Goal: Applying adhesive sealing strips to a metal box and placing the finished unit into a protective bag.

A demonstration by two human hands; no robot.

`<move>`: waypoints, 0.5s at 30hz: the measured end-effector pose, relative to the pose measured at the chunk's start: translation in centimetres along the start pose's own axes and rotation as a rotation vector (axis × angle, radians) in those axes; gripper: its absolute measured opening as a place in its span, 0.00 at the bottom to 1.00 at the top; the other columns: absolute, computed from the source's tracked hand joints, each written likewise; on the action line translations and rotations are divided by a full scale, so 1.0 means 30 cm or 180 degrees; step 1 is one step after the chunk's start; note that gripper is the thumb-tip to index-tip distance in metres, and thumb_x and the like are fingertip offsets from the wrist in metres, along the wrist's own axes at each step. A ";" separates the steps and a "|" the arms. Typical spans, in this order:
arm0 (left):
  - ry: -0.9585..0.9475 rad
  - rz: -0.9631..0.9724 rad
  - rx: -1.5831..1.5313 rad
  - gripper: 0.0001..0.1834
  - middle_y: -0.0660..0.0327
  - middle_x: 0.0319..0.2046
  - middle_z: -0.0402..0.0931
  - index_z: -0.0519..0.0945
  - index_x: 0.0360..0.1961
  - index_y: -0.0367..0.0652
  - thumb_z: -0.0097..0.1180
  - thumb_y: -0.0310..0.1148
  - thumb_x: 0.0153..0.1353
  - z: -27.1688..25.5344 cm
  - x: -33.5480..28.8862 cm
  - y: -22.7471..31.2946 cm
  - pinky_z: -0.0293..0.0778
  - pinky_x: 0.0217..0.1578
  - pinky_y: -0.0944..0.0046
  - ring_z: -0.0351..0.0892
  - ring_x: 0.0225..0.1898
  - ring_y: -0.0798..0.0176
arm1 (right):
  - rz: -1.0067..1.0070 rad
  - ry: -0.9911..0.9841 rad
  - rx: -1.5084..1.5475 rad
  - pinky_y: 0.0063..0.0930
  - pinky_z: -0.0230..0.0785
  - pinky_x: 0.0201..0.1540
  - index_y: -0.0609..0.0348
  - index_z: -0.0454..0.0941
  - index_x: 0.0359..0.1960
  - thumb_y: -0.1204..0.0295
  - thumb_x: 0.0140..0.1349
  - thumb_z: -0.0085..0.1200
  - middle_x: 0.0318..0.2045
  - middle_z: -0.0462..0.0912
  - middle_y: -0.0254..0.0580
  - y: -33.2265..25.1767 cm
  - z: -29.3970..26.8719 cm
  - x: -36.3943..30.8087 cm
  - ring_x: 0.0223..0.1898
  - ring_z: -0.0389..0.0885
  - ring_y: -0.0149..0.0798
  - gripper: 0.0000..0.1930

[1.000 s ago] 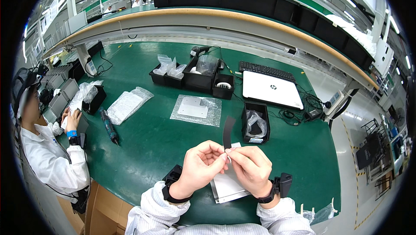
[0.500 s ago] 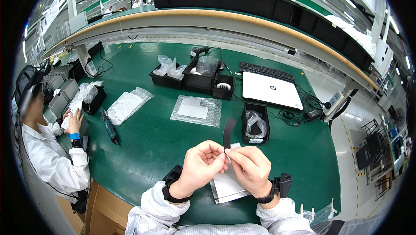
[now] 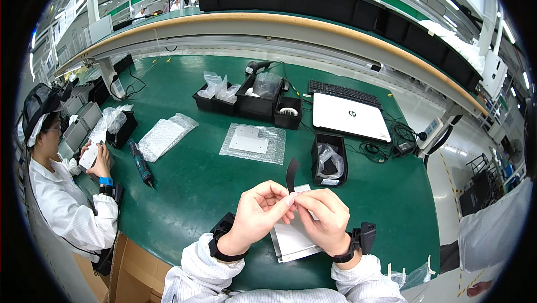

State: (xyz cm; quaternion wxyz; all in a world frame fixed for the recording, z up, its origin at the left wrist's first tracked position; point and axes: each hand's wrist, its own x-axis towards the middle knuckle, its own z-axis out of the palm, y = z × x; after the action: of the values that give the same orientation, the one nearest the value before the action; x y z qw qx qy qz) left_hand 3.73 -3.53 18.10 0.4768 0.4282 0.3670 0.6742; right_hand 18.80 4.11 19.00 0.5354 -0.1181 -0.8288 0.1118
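Black flexible strip [image 3: 291,175] upright between both hands, over a white panel [image 3: 291,242].
Left hand [image 3: 259,214] and right hand [image 3: 325,216] pinch its lower end, fingertips together; long axis points up and away, slightly curved. Hands partly obstruct the panel; black bin [image 3: 343,167] stands right, bubble wrap [image 3: 275,154] beyond.

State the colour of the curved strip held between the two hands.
The strip is black; the head view shows it best.
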 end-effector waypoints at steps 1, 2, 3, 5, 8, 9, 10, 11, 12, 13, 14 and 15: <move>0.0000 -0.0008 -0.0031 0.05 0.57 0.33 0.81 0.76 0.40 0.32 0.55 0.23 0.67 -0.001 -0.001 0.001 0.80 0.32 0.71 0.82 0.32 0.69 | 0.0000 0.0001 0.0001 0.28 0.77 0.34 0.58 0.84 0.40 0.84 0.46 0.65 0.33 0.83 0.39 0.000 0.000 0.001 0.32 0.83 0.40 0.17; 0.0000 -0.0017 -0.0061 0.05 0.57 0.33 0.81 0.76 0.41 0.32 0.55 0.24 0.67 -0.001 -0.002 0.001 0.80 0.33 0.70 0.82 0.32 0.69 | 0.0029 -0.0004 0.0028 0.28 0.77 0.34 0.58 0.84 0.40 0.85 0.46 0.65 0.33 0.83 0.39 -0.001 -0.001 0.004 0.32 0.83 0.40 0.17; -0.0001 -0.0018 -0.0061 0.05 0.57 0.33 0.81 0.76 0.41 0.32 0.55 0.24 0.67 -0.001 -0.002 0.001 0.80 0.33 0.70 0.82 0.32 0.69 | 0.0059 -0.0009 0.0055 0.28 0.77 0.34 0.58 0.84 0.40 0.85 0.46 0.65 0.33 0.83 0.39 -0.001 -0.002 0.006 0.32 0.83 0.40 0.17; -0.0011 -0.0004 -0.0091 0.05 0.57 0.33 0.81 0.76 0.41 0.32 0.54 0.23 0.67 0.000 -0.003 0.001 0.80 0.33 0.70 0.82 0.32 0.69 | 0.0118 -0.0013 0.0125 0.28 0.77 0.34 0.59 0.84 0.40 0.85 0.46 0.65 0.33 0.84 0.40 0.003 -0.002 0.003 0.32 0.84 0.40 0.16; -0.0034 0.0008 -0.0122 0.05 0.57 0.33 0.81 0.76 0.41 0.32 0.54 0.23 0.67 0.001 -0.002 -0.001 0.80 0.34 0.70 0.82 0.32 0.68 | 0.0206 -0.0025 0.0227 0.28 0.78 0.34 0.59 0.84 0.39 0.85 0.47 0.65 0.33 0.84 0.40 0.002 -0.006 0.007 0.33 0.84 0.40 0.16; -0.0035 0.0007 -0.0121 0.05 0.57 0.33 0.81 0.76 0.41 0.32 0.54 0.23 0.67 0.002 -0.001 -0.001 0.80 0.34 0.70 0.82 0.32 0.68 | 0.0234 -0.0034 0.0261 0.28 0.78 0.34 0.59 0.84 0.39 0.85 0.48 0.65 0.34 0.84 0.40 0.001 -0.008 0.009 0.34 0.85 0.40 0.15; 0.0001 0.0001 -0.0115 0.04 0.55 0.32 0.81 0.76 0.41 0.32 0.54 0.22 0.67 0.004 0.000 -0.001 0.81 0.32 0.68 0.83 0.31 0.66 | 0.0235 -0.0031 0.0259 0.28 0.78 0.34 0.59 0.84 0.39 0.85 0.48 0.65 0.34 0.84 0.40 0.000 -0.009 0.011 0.34 0.85 0.40 0.15; 0.0037 -0.0005 -0.0109 0.03 0.53 0.31 0.81 0.76 0.40 0.33 0.54 0.21 0.66 0.006 0.001 -0.001 0.82 0.31 0.66 0.83 0.30 0.64 | 0.0269 -0.0041 0.0302 0.28 0.78 0.34 0.59 0.84 0.39 0.85 0.48 0.65 0.34 0.84 0.41 -0.001 -0.010 0.012 0.34 0.85 0.40 0.15; 0.0033 -0.0006 -0.0108 0.03 0.53 0.31 0.81 0.76 0.40 0.33 0.54 0.21 0.66 0.004 0.002 -0.003 0.82 0.31 0.66 0.83 0.30 0.64 | 0.0303 -0.0051 0.0345 0.28 0.78 0.34 0.59 0.84 0.39 0.85 0.49 0.64 0.34 0.84 0.41 -0.001 -0.010 0.012 0.34 0.85 0.40 0.15; 0.0015 -0.0016 -0.0129 0.03 0.53 0.31 0.81 0.76 0.40 0.32 0.54 0.21 0.66 0.002 0.003 -0.005 0.82 0.31 0.66 0.83 0.30 0.64 | 0.0304 -0.0049 0.0343 0.28 0.78 0.34 0.59 0.84 0.39 0.85 0.49 0.64 0.34 0.84 0.41 -0.001 -0.011 0.011 0.34 0.85 0.40 0.15; -0.0003 -0.0025 -0.0149 0.04 0.53 0.32 0.81 0.76 0.40 0.32 0.54 0.22 0.66 0.001 0.003 -0.006 0.82 0.31 0.66 0.83 0.30 0.63 | 0.0345 -0.0052 0.0374 0.28 0.79 0.35 0.59 0.84 0.39 0.85 0.49 0.64 0.34 0.84 0.41 -0.001 -0.013 0.009 0.34 0.85 0.40 0.14; -0.0006 -0.0026 -0.0150 0.04 0.53 0.32 0.81 0.76 0.40 0.32 0.54 0.22 0.66 0.002 0.003 -0.005 0.82 0.31 0.66 0.83 0.30 0.63 | 0.0387 -0.0055 0.0405 0.28 0.79 0.35 0.60 0.84 0.39 0.85 0.49 0.64 0.34 0.84 0.42 -0.001 -0.014 0.008 0.34 0.86 0.40 0.14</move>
State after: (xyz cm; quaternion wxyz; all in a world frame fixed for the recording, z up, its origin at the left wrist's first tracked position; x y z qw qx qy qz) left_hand 3.82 -3.38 18.00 0.4899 0.4161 0.3523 0.6803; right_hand 19.09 4.18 19.38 0.5269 -0.1330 -0.8159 0.1976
